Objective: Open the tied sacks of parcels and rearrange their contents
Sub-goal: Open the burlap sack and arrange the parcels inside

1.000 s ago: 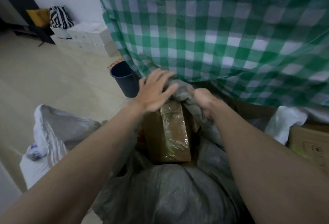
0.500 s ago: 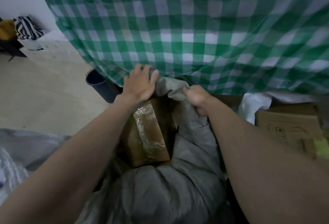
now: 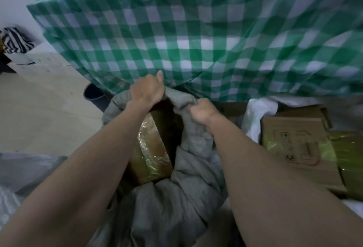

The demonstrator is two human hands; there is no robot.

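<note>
Left grip: the left hand (image 3: 146, 90) is fisted round the far rim of the grey sack (image 3: 172, 203), thumb raised, forearm stretched forward.
Right grip: the right hand (image 3: 202, 112) bunches the same rim just beside it, fingers curled tight.
Sack: soft, crumpled woven fabric (dull grey), mouth held open.
Contents: a brown cardboard parcel (image 3: 152, 148) bound in glossy clear tape, lying in the opening.
Right of sack: a flat printed carton (image 3: 298, 148) on white plastic.
Behind: a surface draped in green checked cloth (image 3: 196, 30).

parcel sorting room: taped cartons (image 3: 298, 148), sacks (image 3: 167, 207), checkered tablecloth (image 3: 196, 40)
</note>
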